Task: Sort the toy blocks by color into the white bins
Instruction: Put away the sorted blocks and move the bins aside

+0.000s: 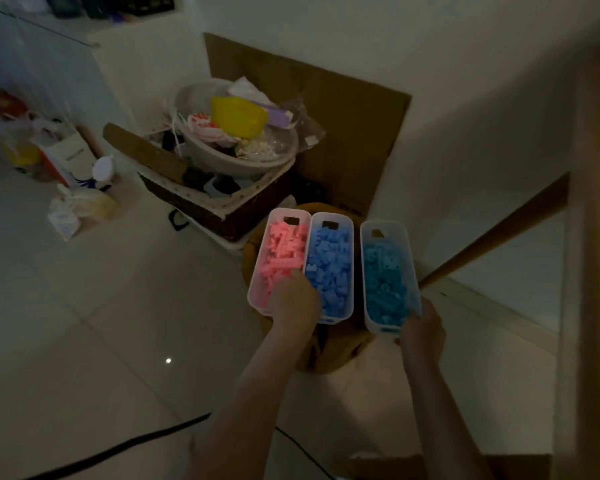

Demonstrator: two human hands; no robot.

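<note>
Three bins sit on a stool [340,351], long axes running away from the person, roughly parallel. Reference is the blue bin [332,216] in the middle. The pink bin [289,212] is touching its left wall, and the teal bin [381,224] is on its right, apart, with a clear gap. Each one holds a single colour: pink blocks [284,251], blue blocks [329,265], teal blocks [385,282]. No loose blocks in view, so the sort looks done or nearly. The left hand [293,301] lies over the pink bin's near end, spilling onto the blue bin's near-left corner. Frame is too dim and blurred to tell whether its grip is clamped on a wall, on a block, or just resting. The right hand [421,330] has its grip closed on the teal bin's near-right corner. If the next move is closing that gap, the teal bin goes sideways toward the blue bin, across its long axis, and the right hand is the nearer one. Risk: pushing from one corner may yaw it rather than slide it square.
</note>
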